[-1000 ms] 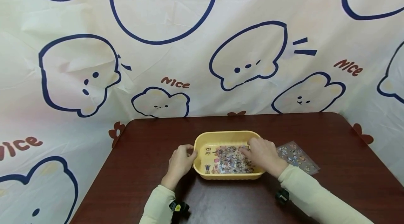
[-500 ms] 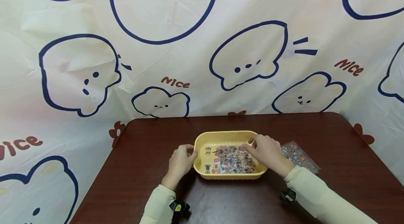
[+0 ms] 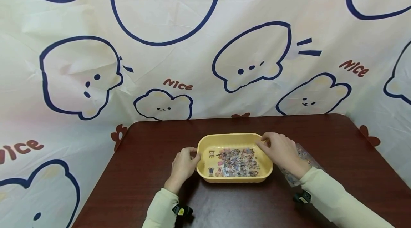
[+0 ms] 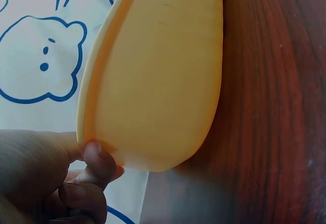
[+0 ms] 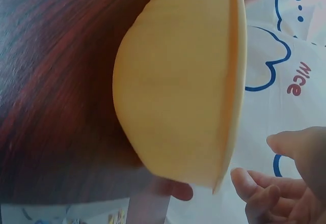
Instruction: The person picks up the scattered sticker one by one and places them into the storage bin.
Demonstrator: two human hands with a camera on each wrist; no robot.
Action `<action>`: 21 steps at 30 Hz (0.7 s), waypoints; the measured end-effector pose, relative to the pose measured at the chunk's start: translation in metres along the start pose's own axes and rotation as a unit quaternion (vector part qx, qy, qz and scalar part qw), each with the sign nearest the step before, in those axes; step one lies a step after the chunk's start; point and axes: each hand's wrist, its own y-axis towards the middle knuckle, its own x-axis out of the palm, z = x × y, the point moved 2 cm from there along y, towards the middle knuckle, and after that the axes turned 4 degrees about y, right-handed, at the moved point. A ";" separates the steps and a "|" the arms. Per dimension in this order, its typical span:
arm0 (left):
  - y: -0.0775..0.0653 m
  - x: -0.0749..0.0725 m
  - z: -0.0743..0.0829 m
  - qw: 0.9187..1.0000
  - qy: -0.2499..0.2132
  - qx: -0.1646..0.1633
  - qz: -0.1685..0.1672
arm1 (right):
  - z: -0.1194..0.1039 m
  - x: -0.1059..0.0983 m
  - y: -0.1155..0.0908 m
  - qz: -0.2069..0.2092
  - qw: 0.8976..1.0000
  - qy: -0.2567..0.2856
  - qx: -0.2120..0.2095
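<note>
A yellow plastic basin [image 3: 237,180] sits on the table, and many small, colourful cartoon cut-outs or stickers [image 3: 239,163] lie on its floor, mostly in its right part. My left hand [image 3: 183,165] pinches the basin's left rim; in the left wrist view the thumb [image 4: 98,158] lies against the outer wall just under the rim. My right hand [image 3: 282,151] hovers at the right rim. In the right wrist view its thumb and fingers are spread apart, clear of the basin wall [image 5: 178,81], and nothing shows between them.
A transparent sheet or bag [image 3: 306,156] with similar small figures lies right of the basin, partly under my right forearm. The dark brown table [image 3: 154,142] ends at a cartoon-printed cloth backdrop [image 3: 205,60].
My right hand has moved from inside the basin out to the right, to its right rim, and covers more of the clear sheet. My left hand keeps its place.
</note>
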 end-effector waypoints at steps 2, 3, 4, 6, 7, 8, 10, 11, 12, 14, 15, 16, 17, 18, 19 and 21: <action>0.000 -0.001 0.000 1.000 0.002 0.000 0.000 | 0.003 -0.003 0.000 0.005 1.000 -0.001 -0.001; 0.000 -0.001 0.000 1.000 0.002 0.002 0.000 | 0.005 -0.005 0.000 0.007 1.000 -0.004 0.001; 0.000 -0.001 0.001 1.000 0.002 0.002 0.000 | 0.007 -0.006 0.000 0.009 1.000 -0.005 0.002; 0.000 0.000 0.001 1.000 0.002 0.001 0.002 | 0.010 -0.009 -0.001 0.008 1.000 -0.006 0.004; 0.001 0.000 0.001 1.000 0.001 0.000 0.001 | 0.012 -0.010 -0.001 0.008 1.000 -0.006 0.005; 0.001 0.000 0.001 1.000 0.001 0.002 0.002 | 0.014 -0.011 -0.001 0.008 1.000 -0.006 0.006; 0.001 0.000 0.001 1.000 0.001 0.004 0.003 | 0.018 -0.014 -0.002 0.007 1.000 -0.004 0.005; 0.001 0.000 0.001 1.000 0.001 0.005 0.003 | 0.019 -0.015 -0.002 0.006 1.000 -0.003 0.005; 0.001 0.000 0.001 1.000 0.000 0.006 0.004 | 0.021 -0.016 -0.002 0.007 1.000 -0.004 0.005; 0.001 0.000 0.000 1.000 -0.001 0.010 0.002 | 0.023 -0.018 -0.002 0.006 1.000 -0.002 0.006; 0.001 0.001 0.000 1.000 -0.003 0.009 0.000 | 0.024 -0.019 -0.003 0.005 1.000 -0.002 0.007; 0.001 0.001 0.000 1.000 -0.004 0.007 -0.002 | 0.026 -0.020 -0.003 0.003 1.000 -0.002 0.008; 0.000 0.001 0.000 1.000 -0.004 0.007 -0.004 | 0.027 -0.020 -0.003 0.002 1.000 -0.001 0.011; 0.000 0.001 -0.001 1.000 -0.004 0.008 -0.005 | 0.028 -0.021 -0.003 0.000 1.000 -0.001 0.012; 0.000 0.001 -0.001 1.000 -0.004 0.008 -0.007 | 0.030 -0.022 -0.003 -0.002 1.000 -0.001 0.013; 0.000 0.001 -0.001 1.000 -0.004 0.007 -0.007 | 0.033 -0.023 -0.004 -0.004 1.000 -0.005 0.017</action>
